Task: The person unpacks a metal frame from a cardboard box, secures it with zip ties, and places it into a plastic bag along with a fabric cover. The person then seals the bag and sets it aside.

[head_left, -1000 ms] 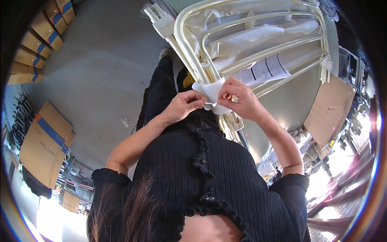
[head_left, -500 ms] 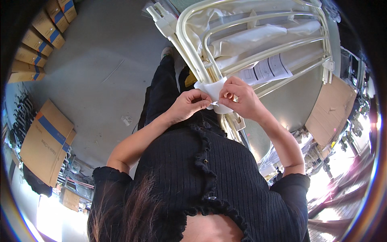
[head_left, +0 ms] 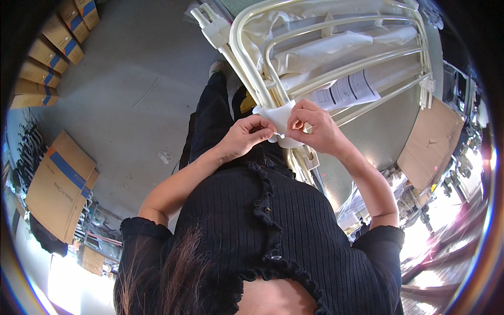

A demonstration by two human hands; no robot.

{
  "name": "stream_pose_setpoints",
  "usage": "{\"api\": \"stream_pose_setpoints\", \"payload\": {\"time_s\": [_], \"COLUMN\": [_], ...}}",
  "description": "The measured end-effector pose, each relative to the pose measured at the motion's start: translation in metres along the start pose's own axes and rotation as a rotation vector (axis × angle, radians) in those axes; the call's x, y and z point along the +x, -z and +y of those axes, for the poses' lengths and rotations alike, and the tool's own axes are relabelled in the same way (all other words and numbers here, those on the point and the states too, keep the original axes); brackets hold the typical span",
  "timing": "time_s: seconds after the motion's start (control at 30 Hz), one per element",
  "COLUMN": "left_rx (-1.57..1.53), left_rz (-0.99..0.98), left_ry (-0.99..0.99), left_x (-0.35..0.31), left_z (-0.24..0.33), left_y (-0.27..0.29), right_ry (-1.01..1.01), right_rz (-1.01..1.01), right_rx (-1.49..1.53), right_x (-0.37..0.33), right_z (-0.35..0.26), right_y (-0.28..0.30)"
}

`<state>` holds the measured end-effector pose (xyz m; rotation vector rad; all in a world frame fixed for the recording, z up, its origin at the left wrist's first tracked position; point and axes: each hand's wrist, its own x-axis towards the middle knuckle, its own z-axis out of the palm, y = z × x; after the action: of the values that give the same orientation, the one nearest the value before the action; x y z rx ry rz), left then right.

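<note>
The left hand (head_left: 244,137) and right hand (head_left: 316,128) pinch their fingers narrowly on a thin white tie (head_left: 279,135), near the lower edge of a white wrap (head_left: 277,116). The wrap already sits around the cream metal frame (head_left: 245,63); whether the tie is fastened, I cannot tell.

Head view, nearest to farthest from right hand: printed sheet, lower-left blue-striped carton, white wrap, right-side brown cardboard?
1. White wrap: at the right hand, on its left.
2. Printed sheet: up and right.
3. Brown cardboard: right side.
4. Blue-striped carton: far left.
</note>
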<state>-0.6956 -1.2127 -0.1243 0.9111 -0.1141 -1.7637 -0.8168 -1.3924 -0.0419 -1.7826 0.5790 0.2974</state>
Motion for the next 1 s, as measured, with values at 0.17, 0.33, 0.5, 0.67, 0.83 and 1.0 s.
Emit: {"api": "stream_pose_setpoints", "payload": {"time_s": [0.17,0.33,0.5,0.67,0.83,1.0], "left_rx": [-0.040,-0.020,-0.029,-0.002,0.326,0.392], "left_rz": [-0.017,-0.017,-0.020,0.012,0.065,0.081], "left_ry": [0.000,0.026,0.013,-0.009,-0.109,-0.188], "left_x": [0.001,0.002,0.002,0.003,0.002,-0.001], "left_z": [-0.003,-0.001,-0.002,-0.003,0.001,-0.004], "left_y": [0.002,0.001,0.000,-0.004,-0.011,-0.009], "right_ry": [-0.053,-0.037,-0.003,-0.003,0.025,0.020], "right_rz": [-0.046,-0.030,-0.011,-0.040,-0.071,-0.111], "right_rx": [-0.010,-0.021,-0.042,-0.057,-0.088,-0.099], "right_x": [0.000,0.000,0.002,0.003,0.004,0.003], "right_z": [0.001,0.000,0.000,-0.002,-0.002,-0.002], "right_y": [0.001,0.000,-0.001,0.000,0.000,0.003]}}
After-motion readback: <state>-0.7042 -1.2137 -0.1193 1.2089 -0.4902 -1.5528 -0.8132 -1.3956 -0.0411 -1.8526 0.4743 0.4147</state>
